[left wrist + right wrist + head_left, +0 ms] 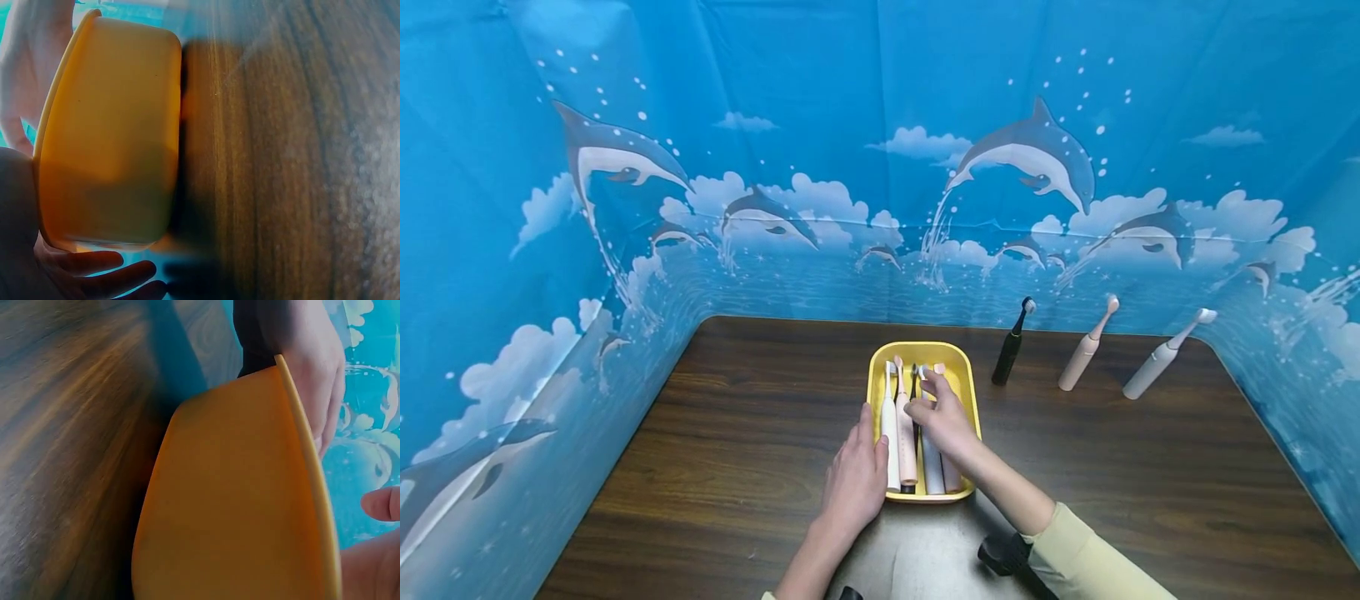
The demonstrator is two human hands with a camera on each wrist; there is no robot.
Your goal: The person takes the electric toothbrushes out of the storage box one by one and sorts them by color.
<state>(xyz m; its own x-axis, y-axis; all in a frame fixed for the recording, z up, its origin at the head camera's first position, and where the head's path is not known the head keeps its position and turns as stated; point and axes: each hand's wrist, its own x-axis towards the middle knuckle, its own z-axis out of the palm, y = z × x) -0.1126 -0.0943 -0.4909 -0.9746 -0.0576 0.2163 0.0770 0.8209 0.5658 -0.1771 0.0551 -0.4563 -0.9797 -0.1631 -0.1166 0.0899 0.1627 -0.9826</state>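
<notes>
A yellow tray (874, 371) holds several electric toothbrushes lying lengthwise. At its left lie a white toothbrush (891, 433) and a pink toothbrush (906, 442), which partly covers a black one. A grey-blue toothbrush (933, 467) and a mauve toothbrush (951, 477) are at the right. My left hand (856, 475) rests along the tray's left rim; in the left wrist view its fingers (119, 275) extend fairly straight past the tray wall. Over the toothbrush heads is my right hand (946, 417), thumb and fingers apart, hiding parts of the grey-blue and mauve ones.
Right of the tray, a black toothbrush (1009, 346), a pink toothbrush (1084, 354) and a grey toothbrush (1153, 367) stand upright in a row on the dark wood table (737, 433). A blue dolphin-print cloth (820, 100) closes off the back and sides.
</notes>
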